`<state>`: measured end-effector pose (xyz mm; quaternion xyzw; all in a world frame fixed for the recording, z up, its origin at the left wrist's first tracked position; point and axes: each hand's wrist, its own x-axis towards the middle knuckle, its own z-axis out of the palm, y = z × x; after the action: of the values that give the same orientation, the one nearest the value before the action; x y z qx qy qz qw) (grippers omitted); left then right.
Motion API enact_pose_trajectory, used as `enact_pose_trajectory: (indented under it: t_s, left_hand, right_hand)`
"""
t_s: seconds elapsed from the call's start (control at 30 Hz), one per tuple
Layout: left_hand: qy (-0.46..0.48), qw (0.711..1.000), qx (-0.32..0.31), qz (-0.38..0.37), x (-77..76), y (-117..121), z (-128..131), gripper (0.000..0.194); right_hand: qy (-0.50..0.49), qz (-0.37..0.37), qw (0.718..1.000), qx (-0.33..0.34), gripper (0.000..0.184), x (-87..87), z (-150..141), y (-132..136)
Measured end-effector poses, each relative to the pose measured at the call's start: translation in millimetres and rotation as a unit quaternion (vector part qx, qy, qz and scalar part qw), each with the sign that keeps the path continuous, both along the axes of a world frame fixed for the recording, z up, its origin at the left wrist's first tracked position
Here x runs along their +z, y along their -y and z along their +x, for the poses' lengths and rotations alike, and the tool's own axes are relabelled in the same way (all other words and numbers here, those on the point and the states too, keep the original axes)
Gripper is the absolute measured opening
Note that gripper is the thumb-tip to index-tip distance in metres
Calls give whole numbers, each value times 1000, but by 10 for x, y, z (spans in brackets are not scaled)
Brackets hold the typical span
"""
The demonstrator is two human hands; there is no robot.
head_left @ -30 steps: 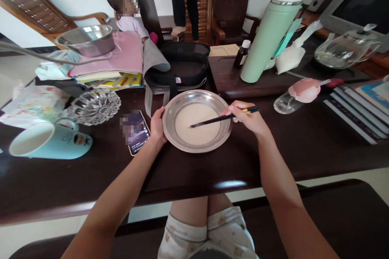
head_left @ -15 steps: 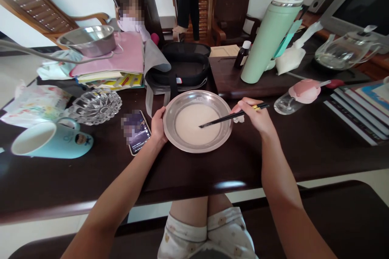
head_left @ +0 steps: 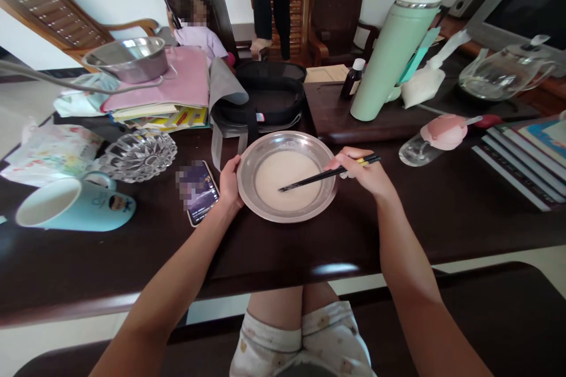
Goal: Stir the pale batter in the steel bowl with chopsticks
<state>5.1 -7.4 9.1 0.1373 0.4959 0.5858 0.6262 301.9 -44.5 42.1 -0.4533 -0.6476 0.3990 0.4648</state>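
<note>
A shallow steel dish (head_left: 250,161) with pale, milky batter sits on the dark wooden table (head_left: 442,212) in front of me. My left hand (head_left: 229,182) grips the dish's left rim, fingers curled round the edge. My right hand (head_left: 367,174) is closed on a pair of black chopsticks (head_left: 325,174) with yellow tops. Their tips dip into the batter near the dish's middle. A phone (head_left: 198,191) lies just left of my left hand.
A light blue mug (head_left: 73,203) and a cut-glass dish (head_left: 138,155) stand at left. Behind are a black bag (head_left: 265,100), a steel bowl (head_left: 128,58) on stacked books, a green thermos (head_left: 393,53), a pink-capped bottle (head_left: 431,138), a glass teapot (head_left: 504,73) and books (head_left: 526,153). Two people are beyond the table.
The chopstick tips swept right in the batter, then back left toward the middle. My right hand moved with them. My left hand stayed on the rim.
</note>
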Motion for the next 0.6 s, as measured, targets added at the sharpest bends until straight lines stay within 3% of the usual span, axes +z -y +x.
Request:
enact_pose_trajectory:
  t_s: [0.23, 0.4, 0.6]
  left_hand:
    - [3, 1000, 1, -8, 44, 13, 17, 21]
    - [-1, 1000, -5, -9, 55, 22, 19, 20]
    - [1, 1000, -3, -7, 41, 22, 13, 20]
  right_hand:
    - [-3, 5, 999, -54, 56, 15, 30, 8]
    - [12, -3, 1000, -1, 57, 2, -17, 0]
    - [-16, 4, 997, -74, 57, -8, 34, -13]
